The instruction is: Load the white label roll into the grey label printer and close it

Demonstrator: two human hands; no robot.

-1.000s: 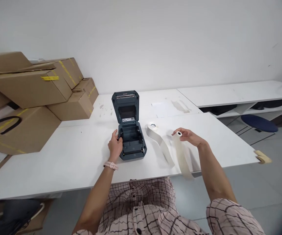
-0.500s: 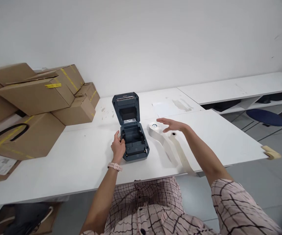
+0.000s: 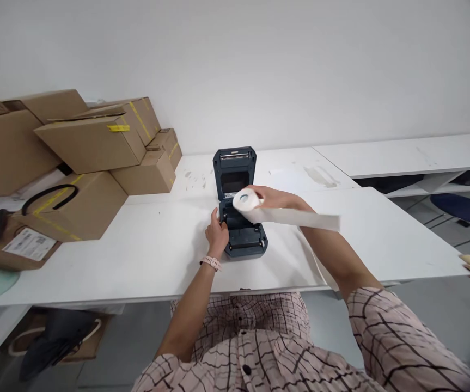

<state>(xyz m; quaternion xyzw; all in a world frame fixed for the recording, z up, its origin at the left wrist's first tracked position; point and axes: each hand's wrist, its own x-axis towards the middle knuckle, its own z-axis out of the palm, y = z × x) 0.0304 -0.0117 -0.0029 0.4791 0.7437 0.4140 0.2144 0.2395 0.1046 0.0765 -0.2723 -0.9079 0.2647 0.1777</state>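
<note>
A dark label printer (image 3: 246, 249) stands on the white table with its lid (image 3: 235, 163) raised. My left hand (image 3: 217, 234) grips the printer's left side, its thumb at the rim and a finger pointing up along the wall. Above the open printer bay, my right hand (image 3: 273, 197) is closed round a white label roll (image 3: 246, 201), held tilted with its core facing me. A loose strip (image 3: 312, 219) trails from the roll to the right, across my forearm. Part of the bay is hidden behind the roll. Under my right forearm another paper strip (image 3: 316, 256) hangs over the table's front edge.
Cardboard boxes (image 3: 91, 144) are piled on the left of the table, one with a black loop (image 3: 49, 191) on it. A thin paper sheet (image 3: 286, 178) lies behind the printer. At the right are a shelf unit (image 3: 434, 160) and a blue stool (image 3: 461, 207).
My right hand has taken the label roll off the table and carried it left, over the open printer. My left hand stays on the printer's side. The view has shifted a little.
</note>
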